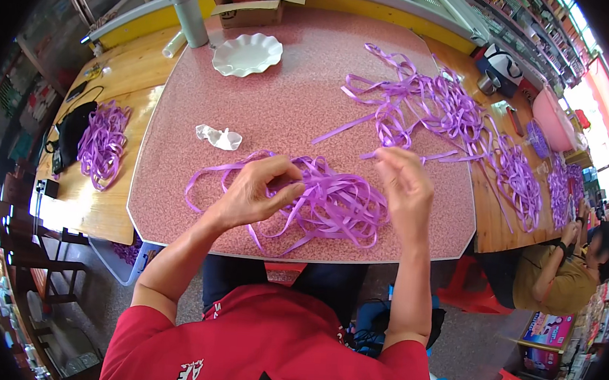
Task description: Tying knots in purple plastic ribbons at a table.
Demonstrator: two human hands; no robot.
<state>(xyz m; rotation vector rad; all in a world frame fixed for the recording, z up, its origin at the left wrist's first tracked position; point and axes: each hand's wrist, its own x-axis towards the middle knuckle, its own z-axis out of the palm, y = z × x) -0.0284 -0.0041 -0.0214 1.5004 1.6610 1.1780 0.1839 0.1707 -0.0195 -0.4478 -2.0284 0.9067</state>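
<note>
A loose heap of shiny purple ribbon [342, 210] lies on the pink speckled table in front of me. My left hand [262, 189] is at the heap's left side, thumb and forefinger curled around its edge and pinching strands there. To the right, my right hand [406, 193] is raised with its fingertips together, a purple ribbon end showing at them. A larger tangle of purple ribbon [437, 104] spreads across the far right of the table. A crumpled piece of clear plastic [219, 137] sits beyond my left hand.
A white scalloped plate [249, 55], a pale green flask [189, 16] and an open cardboard box [252, 6] stand at the back. More ribbon bundles lie on the wooden tables, left [103, 144] and right [517, 180]. Another person [556, 275] sits at the right.
</note>
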